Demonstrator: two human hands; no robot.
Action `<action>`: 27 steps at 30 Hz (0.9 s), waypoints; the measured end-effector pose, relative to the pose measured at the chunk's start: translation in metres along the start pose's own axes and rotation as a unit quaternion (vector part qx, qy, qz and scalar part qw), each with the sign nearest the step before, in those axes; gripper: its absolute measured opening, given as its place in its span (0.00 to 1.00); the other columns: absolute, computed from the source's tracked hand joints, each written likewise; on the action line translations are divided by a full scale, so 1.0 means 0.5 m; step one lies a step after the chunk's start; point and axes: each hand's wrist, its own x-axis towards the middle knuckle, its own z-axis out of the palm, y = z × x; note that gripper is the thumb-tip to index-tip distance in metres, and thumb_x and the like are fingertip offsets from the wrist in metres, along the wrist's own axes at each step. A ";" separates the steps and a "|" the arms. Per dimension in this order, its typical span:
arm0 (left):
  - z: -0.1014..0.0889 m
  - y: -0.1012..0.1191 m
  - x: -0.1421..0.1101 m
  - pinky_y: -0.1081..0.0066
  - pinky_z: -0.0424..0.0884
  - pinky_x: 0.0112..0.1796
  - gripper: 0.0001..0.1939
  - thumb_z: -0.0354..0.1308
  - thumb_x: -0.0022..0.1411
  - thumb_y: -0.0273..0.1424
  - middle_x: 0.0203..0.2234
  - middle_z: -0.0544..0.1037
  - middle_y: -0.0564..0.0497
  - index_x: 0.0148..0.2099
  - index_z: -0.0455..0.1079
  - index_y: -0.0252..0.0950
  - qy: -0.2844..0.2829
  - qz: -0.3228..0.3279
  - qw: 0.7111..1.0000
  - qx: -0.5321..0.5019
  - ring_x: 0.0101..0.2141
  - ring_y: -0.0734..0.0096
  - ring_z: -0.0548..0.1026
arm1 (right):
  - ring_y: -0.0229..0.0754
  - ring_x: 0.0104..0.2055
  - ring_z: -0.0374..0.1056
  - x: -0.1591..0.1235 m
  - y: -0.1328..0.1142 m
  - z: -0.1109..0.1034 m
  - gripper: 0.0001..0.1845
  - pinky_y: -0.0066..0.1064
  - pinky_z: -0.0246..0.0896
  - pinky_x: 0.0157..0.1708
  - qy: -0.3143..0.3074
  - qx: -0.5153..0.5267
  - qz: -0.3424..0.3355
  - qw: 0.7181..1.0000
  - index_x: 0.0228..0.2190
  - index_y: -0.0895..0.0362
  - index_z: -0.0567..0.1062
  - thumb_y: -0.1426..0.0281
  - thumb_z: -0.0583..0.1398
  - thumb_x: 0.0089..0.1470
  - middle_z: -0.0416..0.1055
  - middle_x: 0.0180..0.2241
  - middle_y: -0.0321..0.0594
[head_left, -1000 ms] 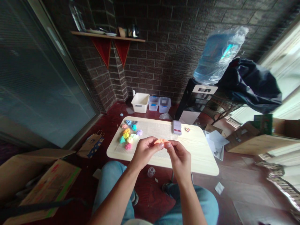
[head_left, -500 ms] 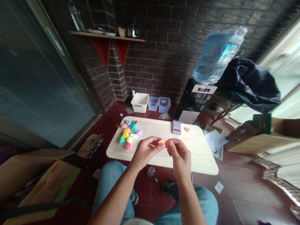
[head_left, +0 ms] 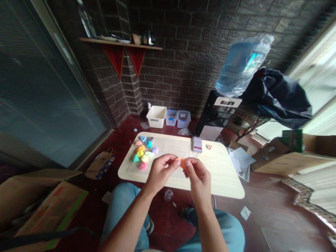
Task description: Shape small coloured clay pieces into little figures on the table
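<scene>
Between both hands, above the middle of the low table (head_left: pixel 223 175), is a small piece of orange modelling clay (head_left: pixel 181 163). My left hand (head_left: pixel 162 170) pinches its left side between thumb and fingers. On its right side, my right hand (head_left: pixel 196 173) grips it the same way, thumb on top. Several lumps of coloured clay lie to the left on the table, among them a pink lump (head_left: pixel 142 165), a green lump (head_left: pixel 135 158), a purple lump (head_left: pixel 155 150) and an orange-yellow lump (head_left: pixel 140 149).
A phone (head_left: pixel 197 144) rests at the table's far side, near a small multicoloured cluster (head_left: pixel 209 147). Beyond stand a white bin (head_left: pixel 156 120), clear boxes (head_left: pixel 183 120) and a water dispenser (head_left: pixel 214 115). Cardboard boxes (head_left: pixel 283 157) flank the table on the floor.
Both hands have come slightly closer together around the orange clay, which now looks more bunched and turned. The view has shifted a little; the table things lie as before.
</scene>
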 end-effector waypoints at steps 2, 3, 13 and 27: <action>0.000 0.000 0.001 0.73 0.66 0.36 0.11 0.59 0.59 0.38 0.31 0.78 0.49 0.36 0.74 0.34 0.005 0.002 1.000 0.005 0.34 0.70 0.72 | 0.35 0.28 0.60 0.000 0.001 0.001 0.09 0.27 0.56 0.29 0.000 0.000 0.000 1.000 0.31 0.55 0.74 0.62 0.60 0.57 0.68 0.25 0.33; 0.001 0.000 0.001 0.73 0.66 0.36 0.11 0.59 0.59 0.38 0.31 0.78 0.50 0.36 0.73 0.34 0.007 0.003 1.000 0.006 0.34 0.70 0.72 | 0.35 0.28 0.61 0.000 0.001 0.002 0.09 0.27 0.56 0.30 0.000 0.000 -0.001 1.000 0.31 0.55 0.74 0.62 0.60 0.57 0.68 0.26 0.33; 0.008 0.006 -0.001 0.73 0.66 0.36 0.10 0.58 0.60 0.37 0.30 0.77 0.49 0.34 0.73 0.34 0.014 0.022 1.000 -0.005 0.33 0.69 0.71 | 0.35 0.27 0.60 0.000 -0.001 0.004 0.10 0.27 0.56 0.28 0.000 -0.007 -0.001 1.000 0.31 0.55 0.74 0.61 0.60 0.57 0.67 0.25 0.33; -0.001 0.005 0.005 0.69 0.66 0.45 0.23 0.51 0.63 0.47 0.46 0.77 0.45 0.49 0.73 0.36 -0.033 -0.079 0.978 -0.188 0.47 0.63 0.72 | 0.33 0.22 0.55 0.018 0.011 -0.010 0.12 0.26 0.50 0.23 -0.001 0.065 0.056 0.996 0.29 0.55 0.76 0.60 0.62 0.54 0.66 0.21 0.31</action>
